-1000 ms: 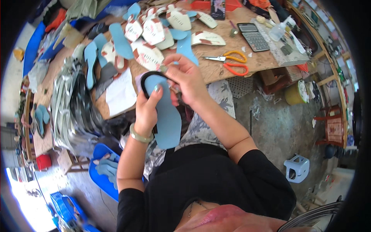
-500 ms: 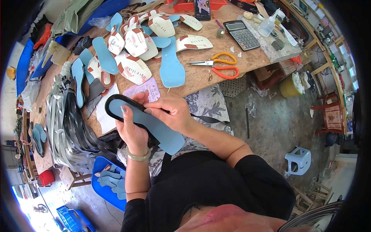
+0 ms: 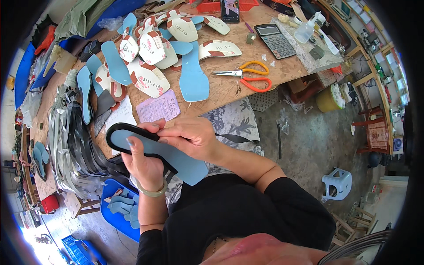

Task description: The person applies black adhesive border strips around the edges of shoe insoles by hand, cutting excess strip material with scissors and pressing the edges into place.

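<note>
A blue shoe insole (image 3: pixel 185 162) lies tilted across my hands above the table's near edge. A black strip (image 3: pixel 110 136) runs around its rounded left end and along its sides. My left hand (image 3: pixel 148 168) grips the insole from below, thumb on the blue face and fingertips showing at the far edge. At that same far edge, my right hand (image 3: pixel 192 138) pinches the strip with thumb and fingers. Beyond my right wrist, a dark band lies over patterned cloth (image 3: pixel 236 119); whether it joins the strip cannot be seen.
On the table lie a heap of white-and-brown insoles (image 3: pixel 152 48), a blue insole (image 3: pixel 194 84), orange-handled scissors (image 3: pixel 247 75), a calculator (image 3: pixel 276 40) and a pink slip (image 3: pixel 157 106). Long grey and black strips (image 3: pixel 70 137) hang at the left, above a blue bin (image 3: pixel 112 212).
Both hands and the insole have shifted slightly left and down in view. The insole's left end lies lower, and my right fingers still pinch at its far edge.
</note>
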Demonstrator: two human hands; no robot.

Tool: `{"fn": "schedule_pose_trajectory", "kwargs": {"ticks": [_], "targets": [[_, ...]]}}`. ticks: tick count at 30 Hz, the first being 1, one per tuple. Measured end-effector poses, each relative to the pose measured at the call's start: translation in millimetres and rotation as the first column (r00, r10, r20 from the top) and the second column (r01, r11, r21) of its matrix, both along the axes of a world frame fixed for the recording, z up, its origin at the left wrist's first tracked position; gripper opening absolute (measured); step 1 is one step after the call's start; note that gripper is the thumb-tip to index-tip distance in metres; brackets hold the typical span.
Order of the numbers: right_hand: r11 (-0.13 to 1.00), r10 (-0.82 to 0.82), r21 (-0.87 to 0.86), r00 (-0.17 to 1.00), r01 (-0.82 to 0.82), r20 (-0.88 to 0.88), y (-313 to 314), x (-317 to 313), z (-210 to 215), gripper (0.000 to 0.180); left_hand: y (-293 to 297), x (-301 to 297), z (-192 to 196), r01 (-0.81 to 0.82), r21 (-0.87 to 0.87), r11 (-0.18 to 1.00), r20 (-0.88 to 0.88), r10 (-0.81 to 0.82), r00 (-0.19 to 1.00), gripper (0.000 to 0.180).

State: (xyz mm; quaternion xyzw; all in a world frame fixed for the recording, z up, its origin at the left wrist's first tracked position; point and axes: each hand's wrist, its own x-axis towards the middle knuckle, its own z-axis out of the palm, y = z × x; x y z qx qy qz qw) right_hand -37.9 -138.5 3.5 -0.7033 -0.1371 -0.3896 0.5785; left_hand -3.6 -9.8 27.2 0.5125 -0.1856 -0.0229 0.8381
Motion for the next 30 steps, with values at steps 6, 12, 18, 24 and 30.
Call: {"fn": "schedule_pose_trajectory", "kwargs": {"ticks": [6,12,18,24,30], "targets": [[0.994,0.109,-0.014,0.994,-0.108,0.03,17,11,35,0.014,27,3,21,0.055,-0.052,0.997,0.167,-0.046,0.985,0.043],[0.972,0.228,-0.048,0.973,-0.23,-0.027,36,28,36,0.017,37,7,24,-0.208,0.018,0.978,0.134,0.204,0.97,0.057],[0.972,0.233,0.057,0.945,-0.226,-0.23,17,11,9,0.018,31,11,3,-0.16,-0.009,0.987,-0.02,0.16,0.987,0.044],[0.983,0.181,0.038,0.951,-0.177,-0.252,6,-1,-1,0.018,21,8,4,-0.144,-0.043,0.989,-0.068,0.141,0.988,0.041],[0.959,0.273,0.154,0.922,-0.239,-0.274,7,9,-18,0.015,14,0,5,-0.13,0.032,0.991,0.025,0.129,0.991,0.04]]}}
